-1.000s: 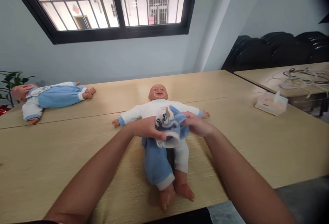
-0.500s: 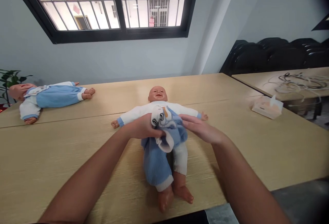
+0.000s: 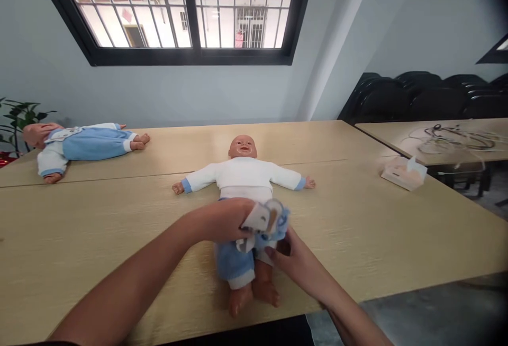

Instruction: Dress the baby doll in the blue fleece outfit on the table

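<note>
A baby doll (image 3: 243,147) in a white long-sleeved top (image 3: 243,172) lies on its back, arms spread, with its feet towards me. Blue overalls (image 3: 234,262) with white cuffs cover its leg on the left of the view. The rest of that garment is bunched over its lap, where a white animal-face patch shows. My left hand (image 3: 228,220) grips the bunched cloth beside the patch. On the other side, my right hand (image 3: 291,258) pinches the lower edge of the cloth by the doll's other thigh; its fingertips are partly hidden.
The wooden table (image 3: 99,229) carries a second doll (image 3: 95,144) in blue and white at the far left. A tissue box (image 3: 404,173) stands to the right. Coiled cables (image 3: 456,137) lie on another table, with black chairs (image 3: 428,94) behind it.
Both hands have come down from the doll's chest towards its thighs with the bunched overalls, baring the white top. My right hand has gone from flat against the cloth to pinching it.
</note>
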`<state>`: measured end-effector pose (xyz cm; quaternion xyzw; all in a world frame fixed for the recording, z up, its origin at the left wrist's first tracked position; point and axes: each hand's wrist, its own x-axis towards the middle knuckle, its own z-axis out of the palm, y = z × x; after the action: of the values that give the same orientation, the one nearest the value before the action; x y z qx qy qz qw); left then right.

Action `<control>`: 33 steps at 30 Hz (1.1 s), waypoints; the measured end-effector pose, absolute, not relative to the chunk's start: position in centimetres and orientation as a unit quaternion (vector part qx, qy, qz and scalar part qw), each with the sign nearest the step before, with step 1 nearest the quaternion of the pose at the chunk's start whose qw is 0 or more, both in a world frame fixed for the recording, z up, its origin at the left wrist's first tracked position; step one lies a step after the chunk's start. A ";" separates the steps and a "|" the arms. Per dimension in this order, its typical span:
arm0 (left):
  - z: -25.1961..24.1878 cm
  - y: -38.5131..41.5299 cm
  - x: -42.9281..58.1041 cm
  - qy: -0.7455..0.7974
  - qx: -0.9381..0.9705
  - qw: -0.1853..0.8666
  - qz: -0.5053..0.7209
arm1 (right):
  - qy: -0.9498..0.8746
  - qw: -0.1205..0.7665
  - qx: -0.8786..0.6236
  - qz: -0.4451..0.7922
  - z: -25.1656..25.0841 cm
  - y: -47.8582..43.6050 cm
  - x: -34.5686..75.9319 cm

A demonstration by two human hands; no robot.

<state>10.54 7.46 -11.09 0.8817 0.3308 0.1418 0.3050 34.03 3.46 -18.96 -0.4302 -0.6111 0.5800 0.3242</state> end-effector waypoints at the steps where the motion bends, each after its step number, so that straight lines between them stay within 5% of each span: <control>1: -11.1 6.9 10.6 0.302 0.897 0.291 0.138 | -0.602 0.334 -0.426 0.587 -18.7 3.6 33.8; 16: -13.8 4.4 10.1 0.235 0.952 0.166 0.104 | -0.330 0.239 -0.422 0.810 -15.4 4.9 36.3; 29: -14.8 4.4 11.2 0.207 0.966 0.089 0.124 | -0.529 0.254 -0.486 0.647 -13.8 7.5 36.1; 33: -15.1 4.5 11.3 0.210 0.967 0.097 0.109 | -0.509 0.292 -0.431 0.685 -12.7 7.7 35.9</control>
<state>11.28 4.51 -15.07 0.9667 0.2100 0.1089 0.0975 35.88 7.75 -12.73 -0.4307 -0.5095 0.6853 0.2919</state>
